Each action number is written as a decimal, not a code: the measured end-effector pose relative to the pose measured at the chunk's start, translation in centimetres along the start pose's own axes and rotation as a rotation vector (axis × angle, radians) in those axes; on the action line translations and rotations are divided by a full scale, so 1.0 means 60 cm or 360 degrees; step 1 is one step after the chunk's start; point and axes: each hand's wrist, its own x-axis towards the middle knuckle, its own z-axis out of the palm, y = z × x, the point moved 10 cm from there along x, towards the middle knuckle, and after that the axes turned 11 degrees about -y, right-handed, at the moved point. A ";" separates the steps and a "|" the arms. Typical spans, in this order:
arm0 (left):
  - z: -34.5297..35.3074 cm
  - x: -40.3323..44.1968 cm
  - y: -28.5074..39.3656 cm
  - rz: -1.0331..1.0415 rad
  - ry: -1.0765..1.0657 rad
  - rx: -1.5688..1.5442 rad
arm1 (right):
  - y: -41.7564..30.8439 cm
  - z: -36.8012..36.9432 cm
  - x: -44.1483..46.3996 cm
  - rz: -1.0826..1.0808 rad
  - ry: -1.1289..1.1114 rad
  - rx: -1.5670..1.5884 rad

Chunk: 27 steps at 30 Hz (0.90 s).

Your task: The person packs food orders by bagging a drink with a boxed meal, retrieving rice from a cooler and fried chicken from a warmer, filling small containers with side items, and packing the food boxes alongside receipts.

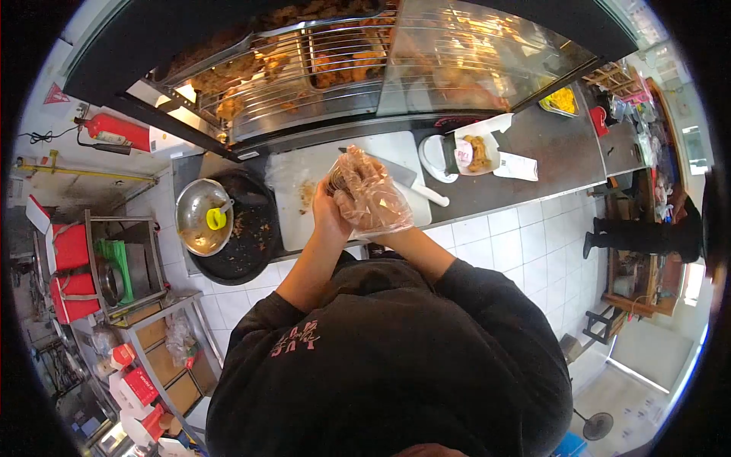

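My right hand [371,194] wears a loose, clear plastic glove that bunches round the wrist. Against its side lies my bare left hand [330,212], closed on the glove with its fingertips partly hidden. How the gloved fingers are bent is unclear through the crumpled plastic. Both hands are held together above a white cutting board [295,225]. A broad-bladed knife with a white handle [431,194] rests on the board, right beside the gloved hand. Brown crumbs [306,196] are scattered on the board to the left.
Left of the board, a metal bowl [199,238] holding a yellow-green tool sits on a black round tray [255,255]. A glass display warmer [320,107] with fried food stands behind. To the right are an open box of food [477,154] and a white lid [437,156]. Another person [647,238] stands far right.
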 end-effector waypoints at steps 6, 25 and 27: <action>0.014 0.029 -0.054 -0.0053 0.0154 -0.0101 | 0.065 -0.035 -0.034 -0.0065 0.0222 0.0098; -0.001 0.032 -0.024 -0.0448 0.0085 0.0250 | 0.056 0.028 -0.002 0.0298 0.0099 -0.0405; 0.001 0.025 -0.021 -0.0450 0.0123 0.0273 | 0.049 0.035 0.007 0.0341 0.0006 -0.0418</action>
